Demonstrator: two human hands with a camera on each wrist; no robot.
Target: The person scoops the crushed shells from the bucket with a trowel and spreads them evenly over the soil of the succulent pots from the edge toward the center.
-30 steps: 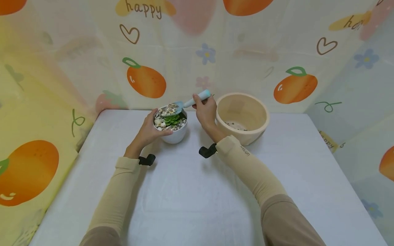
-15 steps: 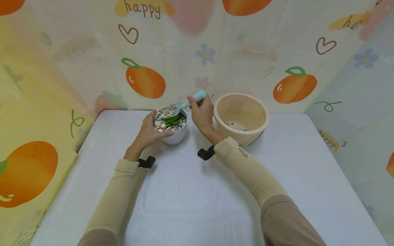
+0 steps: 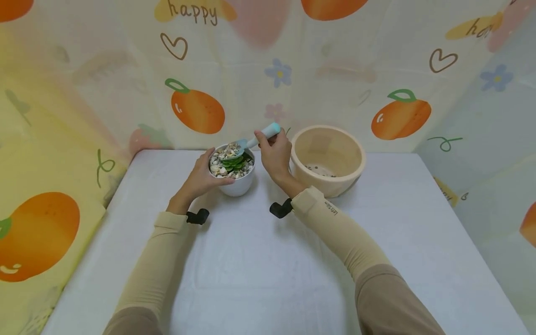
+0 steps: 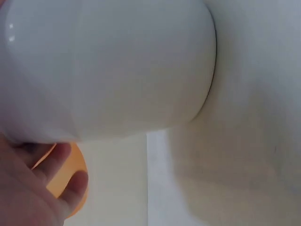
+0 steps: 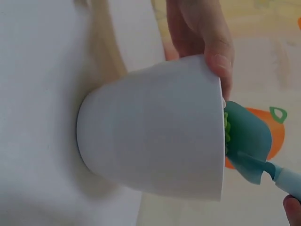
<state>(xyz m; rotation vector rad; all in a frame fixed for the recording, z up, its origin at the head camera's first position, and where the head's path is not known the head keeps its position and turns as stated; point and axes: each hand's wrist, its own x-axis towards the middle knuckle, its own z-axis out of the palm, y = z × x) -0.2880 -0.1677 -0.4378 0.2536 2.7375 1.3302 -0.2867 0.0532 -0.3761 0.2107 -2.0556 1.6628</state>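
Note:
A white flowerpot [image 3: 238,188] stands on the table, holding pale pebbles [image 3: 219,168] and a green succulent [image 3: 234,164]. My left hand [image 3: 200,177] grips the pot from its left side, thumb along the near rim; in the left wrist view, fingers [image 4: 59,165] show beyond the white wall. Between thumb and fingers, my right hand [image 3: 276,156] pinches the handle of a light-blue hand trowel [image 3: 268,132]. Its blade [image 5: 249,141] lies over the pot's mouth beside the plant, with pebbles at it. Whether the blade touches the succulent, I cannot tell.
Just right of my right hand stands a large beige pot [image 3: 328,186] with a few small stones [image 3: 320,171] on its bottom. A white cloth covers the table [image 3: 268,270]. A patterned curtain [image 3: 326,83] hangs right behind the pots.
My right hand and the trowel have shifted slightly left, the handle's end with them. Over the last half second they hold nearly still. My left hand keeps its grip on the pot.

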